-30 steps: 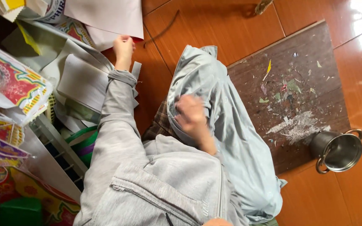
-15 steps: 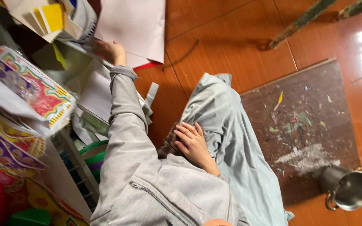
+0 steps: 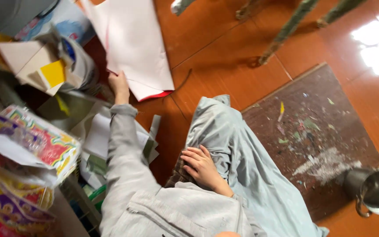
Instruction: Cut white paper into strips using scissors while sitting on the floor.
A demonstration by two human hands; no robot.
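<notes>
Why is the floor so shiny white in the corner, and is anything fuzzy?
Head view: window light glares off the glossy orange floor at top right; the colourful printed paper stacks at left look smeared, while the right hand on the knee stays sharp.

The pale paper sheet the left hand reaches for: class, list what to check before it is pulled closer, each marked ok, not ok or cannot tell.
1. Left hand touches the pale paper sheet: ok.
2. Fingers closed on its edge: cannot tell.
3. Sheet lies flat: not ok, its edges lift.
4. Right hand free: ok, it rests on the trouser leg.
5. Steel pot away from sheet: ok.
</notes>
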